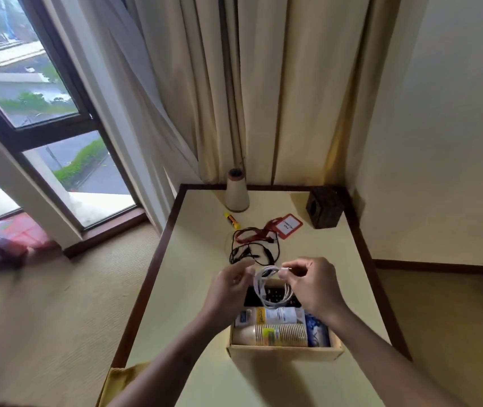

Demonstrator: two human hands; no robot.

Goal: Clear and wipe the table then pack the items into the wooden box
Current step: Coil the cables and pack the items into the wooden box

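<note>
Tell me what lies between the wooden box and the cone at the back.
In the head view: a black cable tangle, a red lanyard badge, and a yellow marker.

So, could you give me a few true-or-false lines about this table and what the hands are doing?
1. The left hand and right hand hold a coiled white cable above the wooden box. True.
2. The wooden box is empty. False: bottles lie in it.
3. The red badge holder lies on the table, outside the box. True.
4. The black cable is packed in the box. False: it lies on the table beyond the hands.
</note>
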